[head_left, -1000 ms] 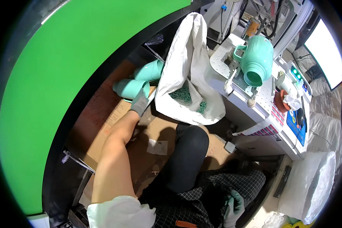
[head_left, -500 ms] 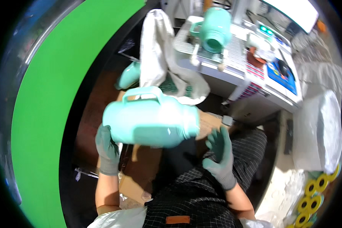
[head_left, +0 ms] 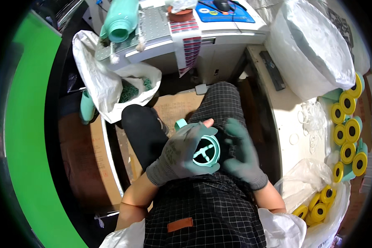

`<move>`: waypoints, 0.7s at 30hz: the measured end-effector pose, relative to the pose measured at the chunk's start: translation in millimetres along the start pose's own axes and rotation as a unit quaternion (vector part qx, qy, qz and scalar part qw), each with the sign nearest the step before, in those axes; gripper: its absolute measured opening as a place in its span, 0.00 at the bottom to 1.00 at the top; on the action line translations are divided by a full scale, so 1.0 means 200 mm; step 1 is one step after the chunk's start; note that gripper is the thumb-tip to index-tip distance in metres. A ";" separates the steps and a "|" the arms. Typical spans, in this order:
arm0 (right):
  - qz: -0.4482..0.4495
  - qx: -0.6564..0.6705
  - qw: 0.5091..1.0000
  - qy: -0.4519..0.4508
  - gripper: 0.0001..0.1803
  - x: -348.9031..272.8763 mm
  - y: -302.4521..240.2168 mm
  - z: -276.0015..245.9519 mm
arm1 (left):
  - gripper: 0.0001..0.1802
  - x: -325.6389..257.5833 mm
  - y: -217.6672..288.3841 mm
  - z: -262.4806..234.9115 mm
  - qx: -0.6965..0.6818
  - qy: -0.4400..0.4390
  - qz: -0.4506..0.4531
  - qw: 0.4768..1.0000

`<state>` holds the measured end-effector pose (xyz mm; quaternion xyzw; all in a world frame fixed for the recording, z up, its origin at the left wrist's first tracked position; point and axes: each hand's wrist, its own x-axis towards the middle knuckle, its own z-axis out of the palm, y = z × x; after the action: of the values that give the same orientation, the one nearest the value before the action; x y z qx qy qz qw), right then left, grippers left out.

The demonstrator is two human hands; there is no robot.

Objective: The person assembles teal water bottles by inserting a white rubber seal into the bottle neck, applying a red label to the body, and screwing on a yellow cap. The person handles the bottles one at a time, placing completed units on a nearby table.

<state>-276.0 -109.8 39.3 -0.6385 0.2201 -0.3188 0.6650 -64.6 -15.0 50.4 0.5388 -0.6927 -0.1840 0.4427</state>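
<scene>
My gloved left hand (head_left: pixel 180 151) is wrapped round a mint-green jug (head_left: pixel 217 152), close against my apron. The jug's round opening faces up at me and shows a cross-shaped piece inside. Part of its handle (head_left: pixel 180 124) sticks out beyond my knuckles, while most of the body is hidden below. One bare fingertip pokes out of the left glove. Just right of the opening, my gloved right hand (head_left: pixel 246 159) is slightly blurred, its fingers and thumb spread with nothing between them.
Another mint-green jug (head_left: pixel 120 22) lies on the perforated metal worktop (head_left: pixel 155 29). Below it stands a white sack (head_left: pixel 93 78) holding green material. On the right, a pale bench (head_left: pixel 291 124) carries a large white bag (head_left: pixel 306 53), clear rings and several yellow-rimmed parts (head_left: pixel 347 153).
The jug has gone from lying sideways in front of me to opening-up near my lap, still in my left hand. My right hand has come beside it. The view has shifted right.
</scene>
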 end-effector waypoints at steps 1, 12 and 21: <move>-0.024 -0.054 0.997 -0.045 0.33 0.00 -0.05 -0.08 | 0.52 0.01 -0.04 0.03 -0.004 0.014 0.028 1.000; 0.032 -0.636 0.651 -0.412 0.16 0.14 -0.33 -0.06 | 0.68 0.07 0.02 0.24 0.068 -0.141 -0.064 0.986; -0.204 -0.459 0.850 -0.159 0.10 0.16 -0.29 -0.05 | 0.57 -0.01 -0.10 -0.07 0.007 -0.030 -0.119 0.992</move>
<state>-268.3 -138.7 99.0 -0.9436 0.0978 -0.2039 0.2418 -41.9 -17.7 43.4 0.6148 -0.6380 -0.2460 0.3930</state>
